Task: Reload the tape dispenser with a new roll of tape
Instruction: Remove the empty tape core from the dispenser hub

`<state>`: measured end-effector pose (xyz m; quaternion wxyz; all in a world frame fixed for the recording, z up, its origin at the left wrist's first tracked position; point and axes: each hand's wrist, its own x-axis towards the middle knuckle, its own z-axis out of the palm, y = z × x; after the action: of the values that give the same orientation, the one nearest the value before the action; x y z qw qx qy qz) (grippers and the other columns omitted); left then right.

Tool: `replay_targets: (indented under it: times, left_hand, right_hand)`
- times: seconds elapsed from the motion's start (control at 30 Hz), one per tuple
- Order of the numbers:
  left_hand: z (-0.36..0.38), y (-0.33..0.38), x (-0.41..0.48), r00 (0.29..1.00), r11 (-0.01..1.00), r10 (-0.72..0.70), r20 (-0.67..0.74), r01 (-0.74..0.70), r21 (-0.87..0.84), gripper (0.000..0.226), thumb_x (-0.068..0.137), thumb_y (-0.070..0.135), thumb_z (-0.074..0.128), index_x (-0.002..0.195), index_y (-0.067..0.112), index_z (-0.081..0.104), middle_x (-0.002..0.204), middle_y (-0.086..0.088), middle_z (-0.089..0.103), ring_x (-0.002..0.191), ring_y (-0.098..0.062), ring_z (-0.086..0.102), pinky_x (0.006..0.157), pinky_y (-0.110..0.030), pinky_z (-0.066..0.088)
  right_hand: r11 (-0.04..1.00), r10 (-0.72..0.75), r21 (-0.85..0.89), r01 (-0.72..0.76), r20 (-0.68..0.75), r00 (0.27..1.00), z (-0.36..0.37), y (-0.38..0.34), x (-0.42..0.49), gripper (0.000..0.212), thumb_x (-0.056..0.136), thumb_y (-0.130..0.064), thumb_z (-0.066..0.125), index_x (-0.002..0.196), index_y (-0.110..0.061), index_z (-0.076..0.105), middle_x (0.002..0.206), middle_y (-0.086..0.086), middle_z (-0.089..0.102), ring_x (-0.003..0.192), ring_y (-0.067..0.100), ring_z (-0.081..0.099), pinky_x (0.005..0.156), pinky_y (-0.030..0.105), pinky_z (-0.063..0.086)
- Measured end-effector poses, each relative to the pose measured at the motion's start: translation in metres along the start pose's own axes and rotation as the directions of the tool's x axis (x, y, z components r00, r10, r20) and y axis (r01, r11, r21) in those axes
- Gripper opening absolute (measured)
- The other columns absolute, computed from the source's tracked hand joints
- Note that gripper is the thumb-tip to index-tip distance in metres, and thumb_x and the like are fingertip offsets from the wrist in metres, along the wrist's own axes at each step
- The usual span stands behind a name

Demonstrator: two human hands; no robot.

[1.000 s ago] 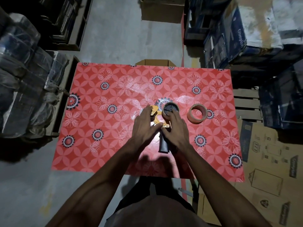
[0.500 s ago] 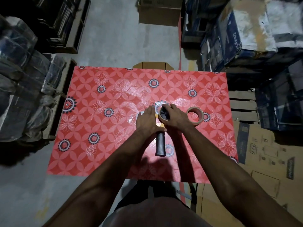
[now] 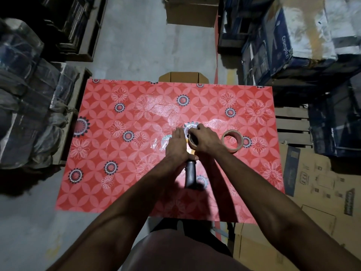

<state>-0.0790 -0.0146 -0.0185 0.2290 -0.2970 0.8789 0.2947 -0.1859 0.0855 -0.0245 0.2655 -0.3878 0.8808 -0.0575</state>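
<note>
The tape dispenser lies on the red floral table, its dark handle pointing toward me. My left hand presses down over its orange body, thumb at the top of the handle, and hides most of it. My right hand is wrapped around a thin tan tape core that sits on the dispenser's hub. A brown roll of tape lies flat on the table just right of my right hand, apart from it.
An open cardboard box stands behind the table's far edge. Flattened cardboard and a wooden pallet lie on the right. Wrapped bundles crowd the left, stacked blue boxes the far right.
My right hand has shifted from the dispenser's handle end up onto the core and closed around it. My left hand has flattened over the body, baring the handle.
</note>
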Motion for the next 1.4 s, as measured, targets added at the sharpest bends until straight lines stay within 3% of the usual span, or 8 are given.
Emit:
replay_targets:
  times: [0.17, 0.53, 0.77, 0.97, 1.07, 1.13, 1.23, 1.4]
  left_hand:
    - [0.000, 0.004, 0.000, 1.000, 1.000, -0.009, 0.004, 0.009, 0.002, 0.151, 0.065, 0.047, 0.097, 0.167, 0.003, -0.005, 0.178, -0.012, -0.006, 0.165, -0.027, -0.006, 0.132, -0.045, -0.002]
    - [-0.007, 0.013, 0.000, 0.997, 0.996, -0.066, 0.031, 0.065, 0.056, 0.149, 0.065, 0.049, 0.097, 0.168, 0.005, -0.001, 0.178, -0.012, -0.003, 0.165, -0.027, -0.003, 0.132, -0.050, 0.002]
    - [-0.009, 0.012, -0.004, 0.999, 0.990, -0.054, 0.004, 0.053, 0.128, 0.148, 0.063, 0.055, 0.096, 0.168, 0.006, 0.004, 0.178, -0.012, 0.005, 0.165, -0.028, 0.004, 0.131, -0.053, 0.005]
    - [-0.016, 0.026, -0.003, 0.998, 0.944, -0.061, 0.001, 0.057, 0.326, 0.148, 0.062, 0.069, 0.090, 0.166, 0.000, 0.009, 0.175, -0.018, 0.016, 0.163, -0.032, 0.018, 0.130, -0.057, 0.010]
    - [-0.016, 0.032, -0.007, 1.000, 0.968, 0.011, -0.013, -0.007, 0.251, 0.144, 0.067, 0.056, 0.093, 0.168, 0.006, 0.003, 0.177, -0.017, 0.007, 0.163, -0.034, 0.012, 0.129, -0.060, 0.012]
    - [-0.014, 0.037, -0.013, 0.989, 0.973, 0.131, -0.065, -0.116, 0.198, 0.130, 0.072, 0.051, 0.092, 0.168, 0.015, 0.012, 0.177, -0.014, 0.009, 0.163, -0.035, 0.014, 0.129, -0.057, 0.020]
    - [-0.005, 0.052, -0.025, 0.940, 0.946, 0.311, -0.144, -0.292, 0.139, 0.100, 0.080, 0.049, 0.086, 0.161, 0.017, 0.037, 0.171, -0.013, 0.031, 0.156, -0.035, 0.033, 0.120, -0.048, 0.038]
    - [0.022, 0.097, -0.044, 0.850, 0.855, 0.518, -0.094, -0.515, 0.056, 0.059, 0.088, 0.041, 0.078, 0.139, 0.018, 0.061, 0.144, -0.005, 0.062, 0.130, -0.029, 0.060, 0.099, -0.039, 0.051]
  right_hand:
    - [1.000, 0.020, 0.001, -0.020, 0.020, 1.000, -0.007, -0.003, 0.002, 0.050, 0.075, -0.031, 0.074, 0.123, -0.029, 0.060, 0.116, 0.009, 0.052, 0.106, 0.036, 0.057, 0.079, 0.041, 0.050]
    - [1.000, -0.025, -0.011, 0.024, -0.056, 0.998, -0.035, -0.008, -0.006, 0.061, 0.069, -0.045, 0.080, 0.126, -0.036, 0.064, 0.112, 0.006, 0.061, 0.102, 0.033, 0.064, 0.076, 0.037, 0.054]
    - [0.992, -0.108, 0.036, 0.123, -0.283, 0.953, -0.100, -0.005, -0.015, 0.066, 0.073, -0.036, 0.081, 0.136, -0.029, 0.061, 0.126, 0.007, 0.060, 0.107, 0.029, 0.062, 0.074, 0.032, 0.048]
    - [0.937, 0.150, 0.350, -0.014, -0.364, 0.919, -0.079, 0.034, -0.043, 0.077, 0.073, -0.032, 0.088, 0.143, -0.026, 0.056, 0.137, 0.008, 0.054, 0.122, 0.022, 0.054, 0.088, 0.029, 0.045]
    - [0.901, 0.267, 0.421, -0.110, -0.335, 0.904, -0.072, 0.052, -0.057, 0.081, 0.071, -0.026, 0.092, 0.144, -0.025, 0.056, 0.137, 0.010, 0.054, 0.122, 0.024, 0.055, 0.093, 0.028, 0.045]
    - [0.867, 0.344, 0.472, -0.159, -0.337, 0.876, -0.070, 0.063, -0.068, 0.081, 0.069, -0.024, 0.093, 0.143, -0.024, 0.057, 0.135, 0.011, 0.055, 0.120, 0.023, 0.055, 0.090, 0.027, 0.044]
    - [0.817, 0.478, 0.512, -0.266, -0.344, 0.808, -0.062, 0.089, -0.089, 0.080, 0.068, -0.027, 0.091, 0.140, -0.026, 0.057, 0.132, 0.010, 0.057, 0.119, 0.024, 0.056, 0.084, 0.025, 0.040]
    - [0.733, 0.638, 0.514, -0.447, -0.291, 0.713, -0.042, 0.130, -0.134, 0.076, 0.069, -0.020, 0.088, 0.139, -0.025, 0.059, 0.135, 0.011, 0.057, 0.118, 0.029, 0.060, 0.088, 0.031, 0.048]
